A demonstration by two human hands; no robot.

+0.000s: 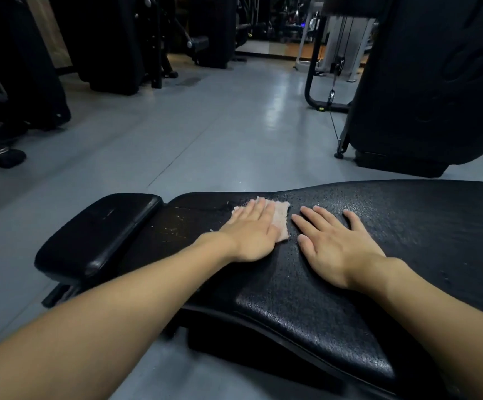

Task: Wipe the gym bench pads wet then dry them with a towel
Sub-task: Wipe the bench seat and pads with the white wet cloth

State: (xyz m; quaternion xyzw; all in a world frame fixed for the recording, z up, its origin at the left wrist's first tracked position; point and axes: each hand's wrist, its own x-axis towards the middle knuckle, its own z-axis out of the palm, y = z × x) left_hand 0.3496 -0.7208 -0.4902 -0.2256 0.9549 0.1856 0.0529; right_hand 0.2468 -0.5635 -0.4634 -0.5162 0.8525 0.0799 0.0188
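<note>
far left: small pad (98,232), smooth glossy black vinyl, rounded rectangle, a few scuffs. next to it the long pad (393,241): black, pebbled grain, curved edge, wet-looking speckle on top, pale scratch marks at its left end. left hand (251,229) flat, fingers straight and together, pressing a cloth (282,219) onto the long pad. cloth is a small pinkish-white terry square with frayed edges. right hand (332,243) just beside the cloth, flat on bare pad, fingers spread, holding nothing. hands apart. floor (176,125) grey, smooth, slight sheen. right rear: bulky black machine housing (422,82).
</note>
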